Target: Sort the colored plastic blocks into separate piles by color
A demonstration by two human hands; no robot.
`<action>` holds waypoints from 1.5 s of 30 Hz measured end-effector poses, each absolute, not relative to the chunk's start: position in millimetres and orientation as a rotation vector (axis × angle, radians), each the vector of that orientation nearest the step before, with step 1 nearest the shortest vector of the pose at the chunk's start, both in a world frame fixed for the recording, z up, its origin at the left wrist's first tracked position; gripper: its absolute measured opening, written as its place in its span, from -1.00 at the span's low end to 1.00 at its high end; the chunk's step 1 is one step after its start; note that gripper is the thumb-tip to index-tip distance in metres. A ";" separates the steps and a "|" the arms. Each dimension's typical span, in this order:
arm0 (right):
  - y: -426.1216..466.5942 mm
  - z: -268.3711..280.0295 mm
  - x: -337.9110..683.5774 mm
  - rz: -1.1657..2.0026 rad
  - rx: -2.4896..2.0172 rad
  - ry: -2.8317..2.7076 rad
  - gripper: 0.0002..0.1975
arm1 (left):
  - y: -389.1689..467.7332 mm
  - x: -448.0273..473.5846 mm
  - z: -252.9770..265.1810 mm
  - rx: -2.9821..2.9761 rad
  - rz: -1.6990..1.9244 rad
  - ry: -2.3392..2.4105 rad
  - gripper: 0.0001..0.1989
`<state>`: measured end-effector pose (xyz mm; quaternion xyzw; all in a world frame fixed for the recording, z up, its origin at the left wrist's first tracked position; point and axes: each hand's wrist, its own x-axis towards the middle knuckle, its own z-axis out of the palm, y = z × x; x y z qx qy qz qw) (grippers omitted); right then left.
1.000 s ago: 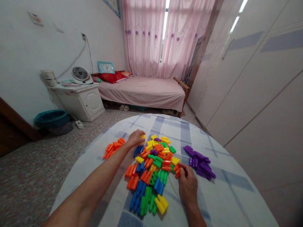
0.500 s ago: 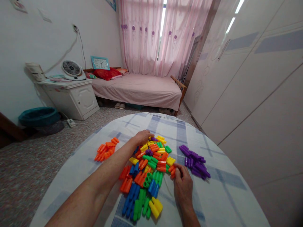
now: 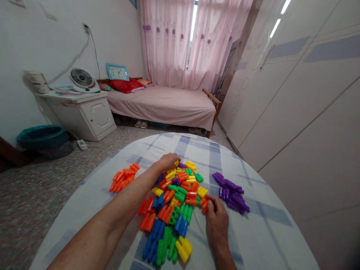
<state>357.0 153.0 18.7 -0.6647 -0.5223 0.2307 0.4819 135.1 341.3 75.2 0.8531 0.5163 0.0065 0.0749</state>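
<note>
Your left hand (image 3: 168,162) is over the far end of the mixed pile of blocks (image 3: 180,194) on the table (image 3: 270,240), fingers bent at a yellow block (image 3: 176,163), and your right hand (image 3: 218,219) has its fingers against an orange block (image 3: 205,206) at the pile's right edge; whether either grips its block cannot be told. The blocks look like light, stiff, glossy plastic, probably hard to break but slippery, so pinch each across its sides, not its rounded ends.
</note>
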 end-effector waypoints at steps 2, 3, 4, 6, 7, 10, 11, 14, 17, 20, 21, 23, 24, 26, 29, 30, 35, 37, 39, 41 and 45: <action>153.0 19.4 357.0 0.535 -1.617 -1.277 -0.69 | 339.6 129.3 73.6 2.547 0.059 1.595 -0.63; 153.1 19.4 357.2 0.526 -1.617 -1.280 -0.69 | 339.6 125.0 72.7 2.536 0.085 1.629 -0.62; 153.2 19.2 357.4 0.524 -1.619 -1.284 -0.70 | 340.3 119.8 71.8 2.521 0.114 1.670 -0.61; 153.3 18.0 357.9 0.530 -1.626 -1.292 -0.70 | 344.5 107.9 70.5 2.480 0.189 1.769 -0.59; 153.3 17.2 358.2 0.533 -1.630 -1.295 -0.70 | 347.7 101.9 70.0 2.455 0.232 1.820 -0.59; 153.3 14.9 358.9 0.552 -1.638 -1.289 -0.70 | 357.2 88.5 67.3 2.387 0.347 1.919 -0.55; 153.3 14.4 359.0 0.560 -1.637 -1.285 -0.69 | 358.9 86.5 65.9 2.370 0.369 1.926 -0.53; 153.5 14.1 359.0 0.572 -1.632 -1.286 -0.69 | 355.3 87.6 61.8 2.331 0.409 1.932 -0.49; 153.6 15.0 358.6 0.572 -1.640 -1.285 -0.69 | 339.3 94.3 62.0 2.322 0.472 1.944 -0.50; 153.7 15.5 358.7 0.573 -1.637 -1.280 -0.69 | 318.5 98.5 66.1 2.385 0.495 1.769 -0.56; 153.7 15.3 358.9 0.569 -1.634 -1.283 -0.69 | 312.5 98.9 67.0 2.391 0.473 1.683 -0.57; 153.8 14.7 359.4 0.553 -1.628 -1.296 -0.69 | 303.6 98.8 67.0 2.358 0.403 1.574 -0.57; 153.8 14.3 359.6 0.547 -1.626 -1.302 -0.69 | 301.0 98.7 66.1 2.332 0.365 1.559 -0.57; 153.7 13.7 359.8 0.541 -1.628 -1.305 -0.69 | 298.8 99.2 63.1 2.298 0.318 1.576 -0.57; 153.9 12.9 359.7 0.553 -1.637 -1.299 -0.69 | 298.8 101.9 58.6 2.295 0.316 1.584 -0.62; 154.1 12.6 359.7 0.558 -1.638 -1.298 -0.69 | 298.5 102.9 57.5 2.294 0.324 1.591 -0.63; 155.3 11.3 360.2 0.563 -1.623 -1.303 -0.68 | 294.0 104.6 57.0 2.281 0.391 1.656 -0.64; 155.5 11.9 360.0 0.553 -1.623 -1.305 -0.68 | 294.8 102.9 59.3 2.277 0.460 1.719 -0.61; 155.5 13.2 359.6 0.529 -1.626 -1.310 -0.68 | 299.5 100.4 62.6 2.306 0.545 1.815 -0.59; 155.3 14.7 359.0 0.513 -1.632 -1.310 -0.68 | 307.2 97.8 65.8 2.351 0.590 1.928 -0.61; 154.4 16.1 358.4 0.523 -1.623 -1.309 -0.68 | 320.6 94.5 67.8 2.358 0.544 2.037 -0.67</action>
